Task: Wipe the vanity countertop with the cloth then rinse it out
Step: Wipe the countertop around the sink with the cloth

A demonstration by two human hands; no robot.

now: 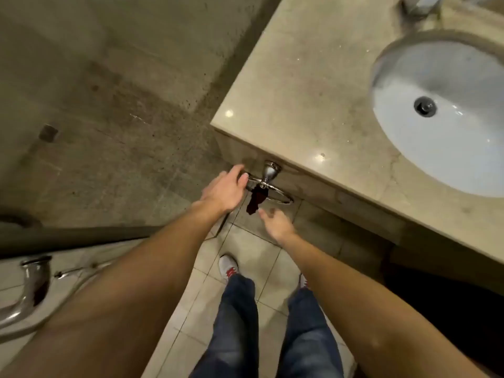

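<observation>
Reaching for the cloth (255, 202) hanging on the towel ring (274, 192), the left hand (224, 192) and right hand (277, 225) were spread, holding nothing. Wiping the worktop (300, 105) and rinsing seemingly both remained.

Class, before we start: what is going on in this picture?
A person reaches both hands toward a dark red cloth hanging from the towel ring under the countertop edge. The left hand is at the ring, the right hand below the cloth. Neither grips it; nothing touches the countertop.
</observation>
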